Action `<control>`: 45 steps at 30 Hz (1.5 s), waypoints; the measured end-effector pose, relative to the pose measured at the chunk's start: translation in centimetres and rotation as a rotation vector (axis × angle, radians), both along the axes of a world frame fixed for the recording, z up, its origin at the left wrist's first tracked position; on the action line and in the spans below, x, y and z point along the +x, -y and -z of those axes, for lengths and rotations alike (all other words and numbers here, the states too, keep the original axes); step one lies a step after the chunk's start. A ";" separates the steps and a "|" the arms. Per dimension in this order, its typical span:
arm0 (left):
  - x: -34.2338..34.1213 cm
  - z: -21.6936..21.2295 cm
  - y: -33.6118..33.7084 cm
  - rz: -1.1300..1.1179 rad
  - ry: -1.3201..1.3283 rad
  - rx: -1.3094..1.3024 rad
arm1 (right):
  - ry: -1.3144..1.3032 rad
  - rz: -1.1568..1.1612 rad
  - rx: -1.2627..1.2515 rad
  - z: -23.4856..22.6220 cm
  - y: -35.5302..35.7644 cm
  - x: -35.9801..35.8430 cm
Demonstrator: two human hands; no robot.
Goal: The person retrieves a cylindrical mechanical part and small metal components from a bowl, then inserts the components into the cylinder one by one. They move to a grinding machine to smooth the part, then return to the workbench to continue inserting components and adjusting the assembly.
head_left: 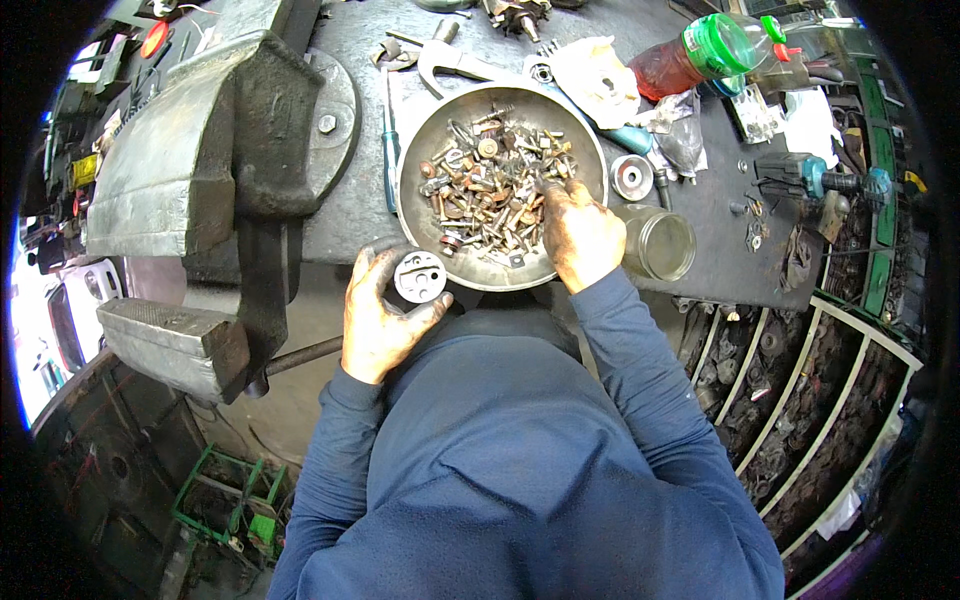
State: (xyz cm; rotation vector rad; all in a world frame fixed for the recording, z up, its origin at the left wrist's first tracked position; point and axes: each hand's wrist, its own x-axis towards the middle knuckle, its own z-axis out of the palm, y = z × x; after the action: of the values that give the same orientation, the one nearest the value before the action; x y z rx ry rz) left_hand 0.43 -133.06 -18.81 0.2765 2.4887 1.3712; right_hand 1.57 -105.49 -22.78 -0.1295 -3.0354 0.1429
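Observation:
My left hand [372, 318] is closed around a round grey metal part [420, 277] with several holes and a slot in its face, held by the near left rim of a wide metal bowl [422, 150]. A heap of small bolts and screws [495, 195], some rusty, lies in the bowl. Over the bowl's right side, my right hand [583, 238] reaches in with its fingers curled down among the bolts. The fingertips are partly hidden, so what they pinch cannot be made out. Both hands are dark with grease.
A large vise [170, 170] stands at the left. A screwdriver [389, 150] and a hammer [460, 65] lie beside the bowl. To the right are a glass jar [665, 245], a round metal ring [631, 178], a bottle of red liquid [665, 70] and a teal power tool [800, 175].

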 end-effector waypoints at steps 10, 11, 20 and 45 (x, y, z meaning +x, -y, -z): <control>0.1 0.6 0.2 -0.028 -0.042 0.045 | 0.021 -0.055 0.017 -0.9 -0.2 0.5; 0.0 0.5 0.1 -0.021 -0.048 0.047 | 0.052 -0.069 0.036 -0.9 -0.1 0.6; 0.1 0.7 0.0 -0.019 -0.046 0.093 | 0.084 0.054 0.093 0.2 1.3 1.2; 0.7 0.4 0.2 -0.011 -0.048 0.122 | -0.016 0.043 0.002 -0.8 0.9 0.7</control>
State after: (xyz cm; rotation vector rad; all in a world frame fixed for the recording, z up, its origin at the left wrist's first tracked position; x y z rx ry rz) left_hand 1.15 -133.25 -19.23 0.3261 2.4519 1.5408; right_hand 2.32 -106.40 -21.97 -0.1919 -3.0141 0.1375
